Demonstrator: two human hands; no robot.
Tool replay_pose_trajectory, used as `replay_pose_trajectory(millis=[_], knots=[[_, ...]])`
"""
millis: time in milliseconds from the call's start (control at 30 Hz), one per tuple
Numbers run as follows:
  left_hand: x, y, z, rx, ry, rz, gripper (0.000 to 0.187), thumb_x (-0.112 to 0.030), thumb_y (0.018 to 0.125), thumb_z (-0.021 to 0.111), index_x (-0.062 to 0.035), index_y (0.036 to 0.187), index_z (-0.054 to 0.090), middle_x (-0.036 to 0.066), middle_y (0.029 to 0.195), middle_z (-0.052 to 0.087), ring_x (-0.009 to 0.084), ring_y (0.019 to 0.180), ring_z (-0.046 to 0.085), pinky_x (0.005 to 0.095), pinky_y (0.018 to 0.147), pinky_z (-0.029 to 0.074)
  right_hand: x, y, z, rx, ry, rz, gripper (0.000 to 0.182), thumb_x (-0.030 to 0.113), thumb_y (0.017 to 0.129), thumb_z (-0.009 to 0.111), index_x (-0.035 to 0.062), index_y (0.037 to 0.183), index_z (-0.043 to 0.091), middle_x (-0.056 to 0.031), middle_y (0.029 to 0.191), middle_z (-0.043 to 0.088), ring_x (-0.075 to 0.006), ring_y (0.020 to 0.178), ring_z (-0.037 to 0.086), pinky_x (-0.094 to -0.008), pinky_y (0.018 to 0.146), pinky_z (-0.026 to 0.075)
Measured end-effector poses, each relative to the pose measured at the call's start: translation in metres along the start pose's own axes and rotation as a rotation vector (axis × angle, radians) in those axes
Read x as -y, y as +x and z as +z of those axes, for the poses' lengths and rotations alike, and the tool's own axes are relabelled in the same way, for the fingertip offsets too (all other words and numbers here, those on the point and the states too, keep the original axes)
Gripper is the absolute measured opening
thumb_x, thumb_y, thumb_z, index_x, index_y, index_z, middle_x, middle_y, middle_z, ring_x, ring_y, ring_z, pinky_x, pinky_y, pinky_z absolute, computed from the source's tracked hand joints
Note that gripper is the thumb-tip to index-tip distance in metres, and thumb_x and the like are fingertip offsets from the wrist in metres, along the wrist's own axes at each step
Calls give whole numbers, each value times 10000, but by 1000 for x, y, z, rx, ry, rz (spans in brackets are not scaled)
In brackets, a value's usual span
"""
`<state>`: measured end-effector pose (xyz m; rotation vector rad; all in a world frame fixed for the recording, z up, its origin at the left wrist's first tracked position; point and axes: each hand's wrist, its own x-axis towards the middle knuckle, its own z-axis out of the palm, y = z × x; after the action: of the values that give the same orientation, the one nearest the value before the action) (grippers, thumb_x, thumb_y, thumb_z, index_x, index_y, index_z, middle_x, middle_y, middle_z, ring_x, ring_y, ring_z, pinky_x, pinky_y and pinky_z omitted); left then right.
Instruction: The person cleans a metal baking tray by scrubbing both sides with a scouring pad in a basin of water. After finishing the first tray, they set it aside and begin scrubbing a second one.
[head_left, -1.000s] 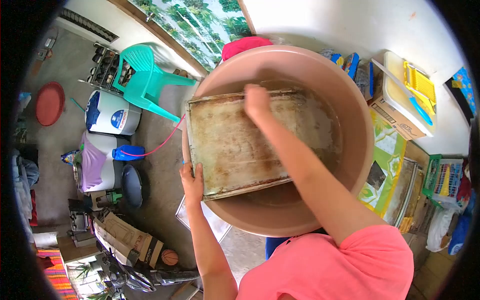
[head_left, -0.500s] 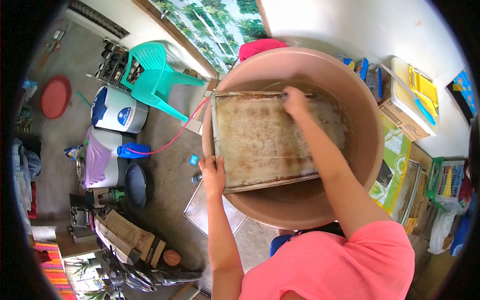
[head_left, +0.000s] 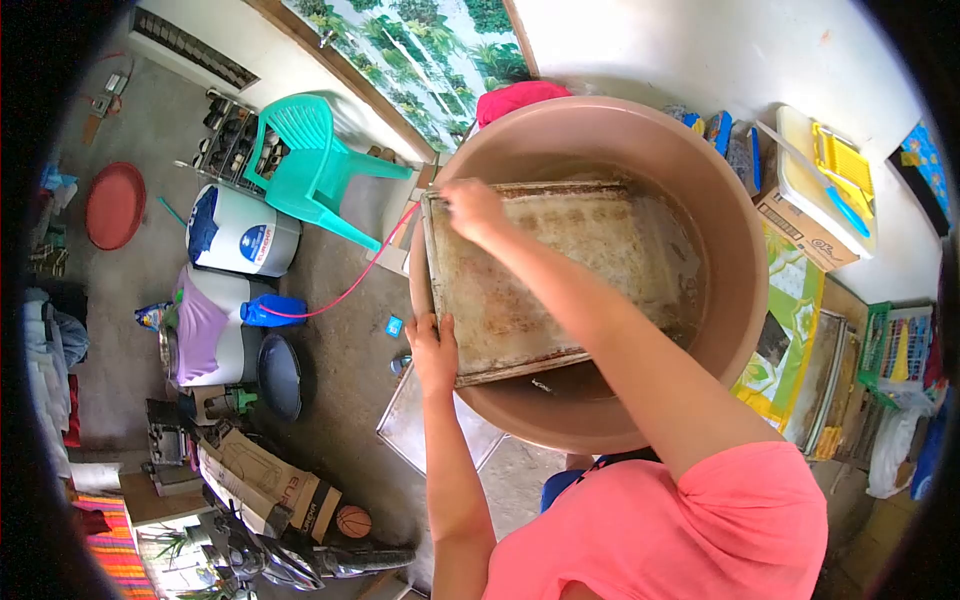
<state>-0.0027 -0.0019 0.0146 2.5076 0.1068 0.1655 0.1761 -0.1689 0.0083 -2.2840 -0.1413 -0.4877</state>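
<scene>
A large stained rectangular tray [head_left: 560, 290] with brown, worn rims lies tilted in a wide brown tub [head_left: 735, 270]. Its lower right part dips toward murky water [head_left: 690, 255] in the tub. My left hand [head_left: 434, 355] is closed on the tray's left edge near the lower corner, fingers over the rim. At the upper left corner, my right hand [head_left: 473, 210] presses on the tray with its fingers curled. Slight blur and the fingers hide whatever is in that hand.
Another flat tray [head_left: 425, 425] rests on the floor by the tub. A pink hose [head_left: 350, 292] runs near a green plastic chair [head_left: 310, 165] at the left. On the right, a cardboard box [head_left: 800, 228] carries a white lid, a blue-handled knife [head_left: 848, 212] and yellow items.
My right hand has moved left along the tray's upper rim, from right of its middle to the upper left corner. My left hand keeps its hold on the edge.
</scene>
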Motion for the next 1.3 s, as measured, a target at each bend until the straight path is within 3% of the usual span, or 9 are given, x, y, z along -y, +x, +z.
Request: replay_pose_trajectory(millis=[233,333,500,567,767,967,1067,1233,1300], knots=[[4,-2,4,-27,35,5,304,-303,891,608,-40,1029,549,290,1234,440,479,1057,503,510,844,444,-161,-44,-103,43,-321,561,263,20,713,636,89,966,647,-161,978,656,-348,963,623,-453,814,506],[1,0,5,-47,53,20,302,-303,891,609,-45,1035,548,295,1247,431,484,1060,504,511,839,449,-136,-30,-69,64,-371,484,232,8,709,623,80,928,649,-172,972,655,-352,948,625,-458,799,509],[8,0,7,-58,57,54,299,-298,889,611,-42,1031,548,296,1252,431,494,1095,475,513,875,430,13,-12,18,-107,8,52,134,20,737,566,49,843,642,-191,873,649,-382,858,628,-471,770,510],[4,0,5,-49,55,18,294,-293,889,611,-43,1028,545,288,1247,440,486,1105,467,515,879,417,15,-8,16,-135,20,0,138,43,753,560,50,852,655,-189,894,657,-368,865,640,-467,768,518],[-5,-1,2,-31,59,-17,290,-267,898,602,2,997,560,246,1139,507,421,1055,496,444,917,405,-147,-41,-77,31,-87,397,278,30,718,610,87,987,656,-172,1034,645,-355,991,614,-451,853,497],[6,1,6,-59,89,62,280,-253,885,616,-27,1014,512,259,1184,475,460,1050,489,498,865,418,-246,-63,-147,55,-355,697,288,131,765,664,97,1051,656,-167,973,672,-344,952,634,-452,832,506],[5,1,5,-55,84,89,285,-247,890,610,-22,1030,504,254,1167,479,463,1050,482,501,867,415,-220,-54,-110,57,-341,587,262,49,718,645,58,979,652,-177,985,663,-349,941,633,-451,820,511],[6,2,1,26,93,39,284,-245,897,607,-10,1028,514,241,1120,487,442,1030,484,477,886,404,-49,-50,-53,48,-42,247,164,3,751,545,24,883,640,-217,932,640,-366,932,623,-477,805,504],[5,5,0,12,73,36,284,-245,899,606,0,1014,519,237,1101,492,430,1018,485,465,889,401,-39,-43,-54,13,38,214,160,2,738,560,26,877,636,-209,926,639,-364,954,614,-471,823,499]])
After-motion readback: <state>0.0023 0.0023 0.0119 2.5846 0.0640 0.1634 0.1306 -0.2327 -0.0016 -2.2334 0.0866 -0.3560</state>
